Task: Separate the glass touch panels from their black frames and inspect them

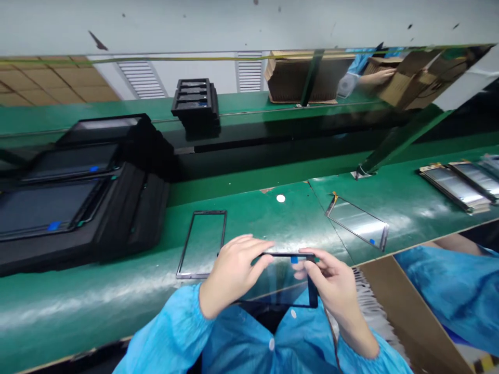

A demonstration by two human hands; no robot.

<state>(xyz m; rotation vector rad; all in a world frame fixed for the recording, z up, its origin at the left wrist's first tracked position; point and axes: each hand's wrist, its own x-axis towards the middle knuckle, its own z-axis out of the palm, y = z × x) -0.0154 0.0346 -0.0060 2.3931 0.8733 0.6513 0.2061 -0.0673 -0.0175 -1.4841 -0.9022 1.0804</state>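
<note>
Here my left hand (234, 270) and right hand (333, 280) pinch a black-bordered, clear rectangular panel (286, 283) between them; a handling step, I'd judge, the next move wanting steady edge grips.

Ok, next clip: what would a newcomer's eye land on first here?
Probably the left hand and right hand at lower centre, holding a black-bordered clear panel by the near edge of the green bench. Next, the bulky stacks of black trays at the left, and perhaps the bright glare on another clear panel lying right of the hands.
</note>
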